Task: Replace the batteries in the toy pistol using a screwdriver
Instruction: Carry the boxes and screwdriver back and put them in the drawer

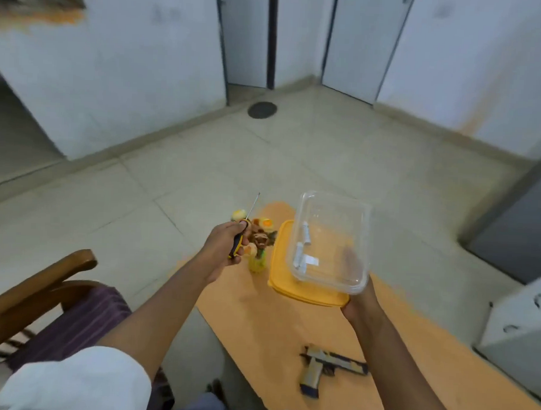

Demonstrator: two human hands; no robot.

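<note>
The tan and black toy pistol (327, 367) lies on the orange table (257, 328), near me and between my arms. My left hand (225, 244) grips a screwdriver (243, 231) by its yellow and black handle, the thin shaft pointing up and away. My right hand (359, 301) holds a clear plastic container (347, 270) lifted and tilted above its yellow lid (280, 261). Several small grey batteries (304, 246) lie inside the container.
A colourful toy (259, 244) with yellow and orange knobs stands at the table's far end, just right of my left hand. A wooden chair with a purple striped cushion (72, 314) is at the left. A grey box (524, 333) borders the table's right side.
</note>
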